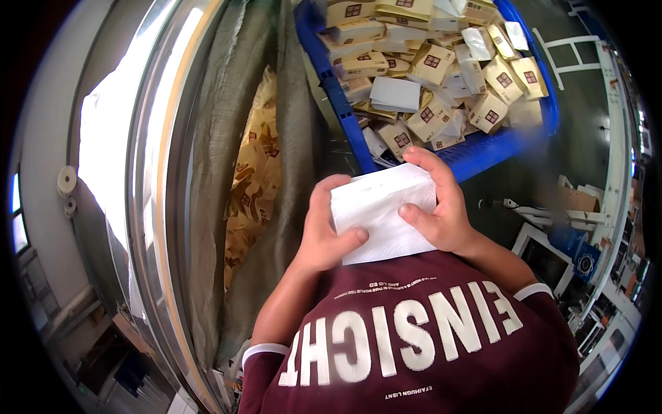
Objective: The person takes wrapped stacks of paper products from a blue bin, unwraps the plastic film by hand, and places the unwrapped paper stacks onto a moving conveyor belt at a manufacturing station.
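Close in front of my chest I hold a folded stack of white paper tissues (381, 196) with both hands. My left hand (323, 231) grips its left edge, the thumb lying across the top face. On the other side my right hand (447, 214) is closed around the right edge, its thumb pressed on the paper and its index finger along the far corner. The undersides of the stack and the other fingertips are hidden. Just beyond my hands, a blue plastic crate (476, 164) is heaped with cream tissue packs (431, 62) bearing dark red square marks, plus some white pieces.
To the left, a grey-green woven sack (293, 131) gapes open over many yellowish wrappers (252, 179). Beside it runs a long metal-framed edge (162, 172). On the right stand a white metal frame (610, 124) and a blue motor-like machine part (585, 259).
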Action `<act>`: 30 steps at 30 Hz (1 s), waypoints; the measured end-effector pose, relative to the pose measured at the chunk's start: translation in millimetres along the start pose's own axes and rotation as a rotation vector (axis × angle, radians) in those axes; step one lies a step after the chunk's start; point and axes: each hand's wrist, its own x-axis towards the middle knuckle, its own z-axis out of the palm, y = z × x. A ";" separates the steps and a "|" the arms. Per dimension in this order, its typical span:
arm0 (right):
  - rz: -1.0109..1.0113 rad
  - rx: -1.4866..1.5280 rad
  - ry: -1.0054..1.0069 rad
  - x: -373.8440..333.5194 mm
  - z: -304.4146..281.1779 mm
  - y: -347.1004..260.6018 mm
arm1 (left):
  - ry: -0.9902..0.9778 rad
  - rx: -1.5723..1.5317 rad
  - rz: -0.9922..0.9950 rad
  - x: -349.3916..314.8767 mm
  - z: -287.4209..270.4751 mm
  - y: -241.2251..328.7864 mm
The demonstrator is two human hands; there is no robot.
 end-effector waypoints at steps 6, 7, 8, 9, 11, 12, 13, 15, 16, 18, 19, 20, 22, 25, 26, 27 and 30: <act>0.343 0.662 -0.150 -1.1 -13.0 24.1 | 0.020 -0.308 0.050 -3.3 0.4 4.8; 0.333 0.656 -0.244 -2.5 -11.0 20.3 | 0.055 -0.288 0.045 -3.9 3.7 5.1; 0.290 0.673 -0.209 -3.4 -5.7 15.4 | 0.072 -0.303 0.012 -2.4 5.8 4.8; 0.281 0.644 -0.207 -3.8 -3.5 10.9 | 0.098 -0.316 -0.024 -3.7 7.0 3.8; 0.265 0.585 -0.204 -4.7 -1.3 3.5 | 0.153 -0.342 -0.068 -8.1 11.0 1.0; 0.282 0.506 -0.201 -6.3 0.7 2.1 | 0.182 -0.358 -0.074 -11.3 14.2 -1.0; 0.263 0.432 -0.227 -7.7 0.2 -0.7 | 0.211 -0.373 -0.080 -14.1 16.6 -2.6; 0.225 0.286 -0.283 -7.6 -3.0 -9.8 | 0.205 -0.418 -0.069 -18.8 18.7 -3.8; 0.251 0.280 -0.353 -5.7 -6.7 -12.7 | 0.215 -0.395 -0.076 -21.7 19.2 -4.1; 0.321 0.190 -0.397 -3.8 -13.1 -26.1 | 0.250 -0.315 -0.111 -28.7 18.6 -2.3; 0.356 0.142 -0.418 -3.3 -15.0 -29.3 | 0.254 -0.272 -0.063 -31.5 17.9 -2.9; 0.345 0.121 -0.403 -3.2 -15.1 -27.8 | 0.257 -0.229 -0.015 -33.6 16.9 -4.5; 0.317 0.070 -0.385 -2.5 -14.3 -22.8 | 0.254 -0.160 0.124 -33.5 15.1 -5.9; 0.087 0.021 -0.362 13.6 -15.8 -4.8 | 0.268 -0.017 0.253 -16.2 12.0 -2.4; 0.016 0.045 -0.311 19.2 -12.8 9.5 | 0.251 0.012 0.297 -7.3 4.0 -14.2; -0.052 0.015 -0.270 23.9 -11.0 24.5 | 0.142 0.227 0.412 4.2 -11.4 -25.3; -0.245 -0.161 -0.228 20.9 -1.9 88.8 | 0.080 0.511 0.333 22.0 -29.7 -58.6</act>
